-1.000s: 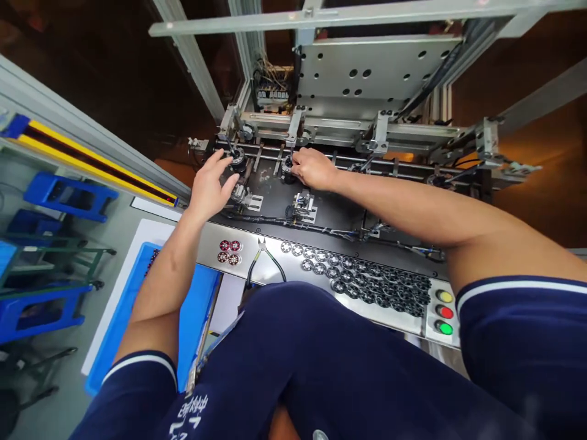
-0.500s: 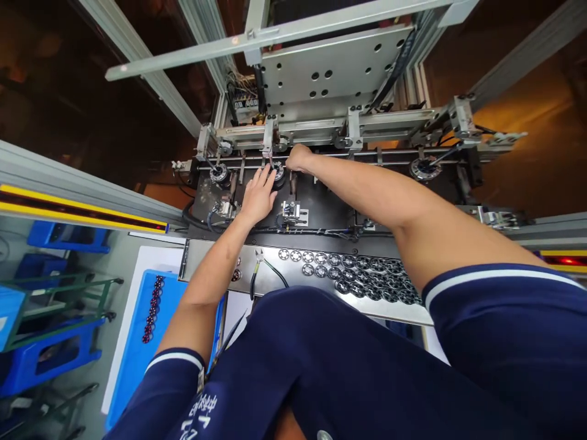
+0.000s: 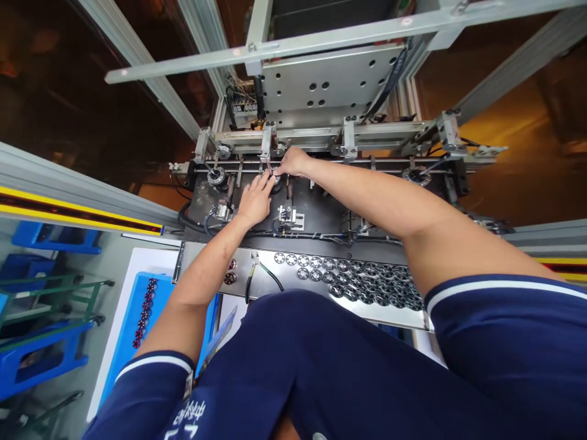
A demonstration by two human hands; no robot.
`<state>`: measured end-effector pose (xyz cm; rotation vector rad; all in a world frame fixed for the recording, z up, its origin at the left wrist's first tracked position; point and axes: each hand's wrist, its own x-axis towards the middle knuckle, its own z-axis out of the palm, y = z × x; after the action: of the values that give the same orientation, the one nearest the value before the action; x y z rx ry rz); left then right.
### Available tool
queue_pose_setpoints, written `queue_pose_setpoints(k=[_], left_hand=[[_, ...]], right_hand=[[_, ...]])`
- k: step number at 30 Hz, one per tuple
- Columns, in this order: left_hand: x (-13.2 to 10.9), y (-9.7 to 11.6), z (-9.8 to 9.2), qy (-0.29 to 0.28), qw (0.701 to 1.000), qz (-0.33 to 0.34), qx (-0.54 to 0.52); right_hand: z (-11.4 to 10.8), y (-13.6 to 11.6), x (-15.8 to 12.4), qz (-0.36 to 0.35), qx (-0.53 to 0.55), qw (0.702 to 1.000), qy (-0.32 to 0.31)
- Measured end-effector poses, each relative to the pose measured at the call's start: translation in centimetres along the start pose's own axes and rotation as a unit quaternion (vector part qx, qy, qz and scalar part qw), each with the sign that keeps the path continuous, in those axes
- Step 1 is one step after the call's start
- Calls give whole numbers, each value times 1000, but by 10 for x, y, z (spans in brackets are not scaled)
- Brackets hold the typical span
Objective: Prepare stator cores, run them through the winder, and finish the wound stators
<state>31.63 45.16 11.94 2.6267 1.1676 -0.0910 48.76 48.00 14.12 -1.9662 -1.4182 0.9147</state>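
My left hand [image 3: 257,200] lies over the second station of the machine, its fingers stretched out and their tips at the round part [image 3: 276,182] there. From the right, my right hand [image 3: 294,162] reaches to that same part, fingers curled and pressed together near my left fingertips. Whatever the right fingers hold, if anything, is too small to see. Another round slotted metal part [image 3: 217,177] sits on the station to the left, and a similar one [image 3: 416,176] is at the far right station.
Many slotted rings [image 3: 367,282] are laid in rows on the front metal ledge. Cutting pliers [image 3: 255,269] lie left of them. A blue tray [image 3: 123,333] with a line of reddish rings stands lower left. A metal bar [image 3: 321,44] crosses above the machine.
My right hand has moved left, from beside the round part onto it, its fingers now meeting my left fingertips. My left hand stays at the same station. The camera view has shifted slightly.
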Motion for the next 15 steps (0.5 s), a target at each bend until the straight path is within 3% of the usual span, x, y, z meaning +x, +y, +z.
queue_pose_setpoints(k=[3,5,7,9,11,12,15], left_hand=[[-1,0,-1,6,1000,2,10],[0,-2,-1,6,1000,4,11],[1,-4,0,2,1000,8,10],[3,-6,0,1,1000,12,7],[3,-7,0,5,1000,18,-3],[2,-8,-1,9,1000,21,-12],[-5,-8,-6,42,998,20,-47]], right_hand=[[-40,4,-37,-49,-55,997,-31],[-77,23,-66,-104,-99,988,-48],[-112,50,-90,-100,-136,986,-5],[-134,79,-103,-37,-172,982,62],[-137,103,-107,-6,-199,977,82],[-133,112,-105,-23,-209,975,69],[-109,125,-99,-145,-231,962,10]])
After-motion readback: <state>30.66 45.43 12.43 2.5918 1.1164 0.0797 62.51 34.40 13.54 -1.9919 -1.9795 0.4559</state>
